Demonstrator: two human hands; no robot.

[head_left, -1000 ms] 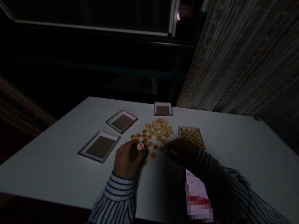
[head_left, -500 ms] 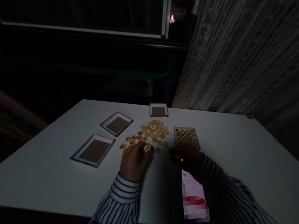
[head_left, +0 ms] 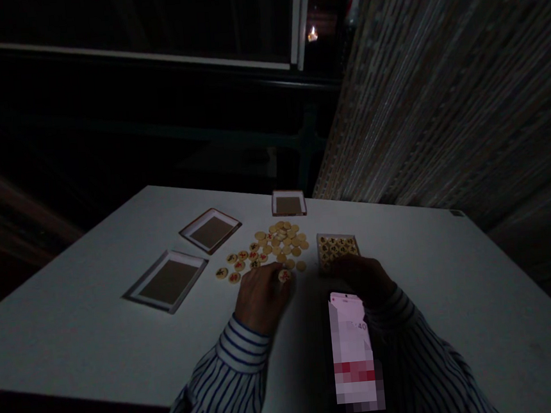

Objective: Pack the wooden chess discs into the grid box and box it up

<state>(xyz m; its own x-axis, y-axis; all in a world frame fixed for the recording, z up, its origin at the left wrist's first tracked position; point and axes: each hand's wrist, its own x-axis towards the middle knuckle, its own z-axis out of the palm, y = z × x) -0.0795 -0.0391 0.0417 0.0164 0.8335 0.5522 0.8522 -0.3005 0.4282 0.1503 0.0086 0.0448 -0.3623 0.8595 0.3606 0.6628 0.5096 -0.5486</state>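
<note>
In the head view, my left hand (head_left: 260, 299) is closed around a round Chinese chess piece (head_left: 284, 276), its red-marked face turned up at the thumb side. Beyond it lies a loose heap of pale wooden pieces (head_left: 288, 235), most showing blank faces. Several pieces with red or black characters (head_left: 243, 255) are spread left of the heap. To the right, an open shallow box (head_left: 320, 258) holds rows of black-marked pieces. My right hand (head_left: 367, 279) reaches over the box's near edge, fingers drawn together in shadow; what they hold is hidden.
Three shallow trays with brown bottoms stand on the white table (head_left: 73, 314): a near-left tray (head_left: 169, 281), a mid-left tray (head_left: 212, 230) and a far tray (head_left: 289, 206). A lit phone (head_left: 351, 338) is in front of the box. A string curtain (head_left: 387, 113) hangs behind the right side.
My right hand has moved forward and right, from above the phone to the box's near edge. My left hand has shifted slightly right, still holding the red-marked piece. More of the phone shows.
</note>
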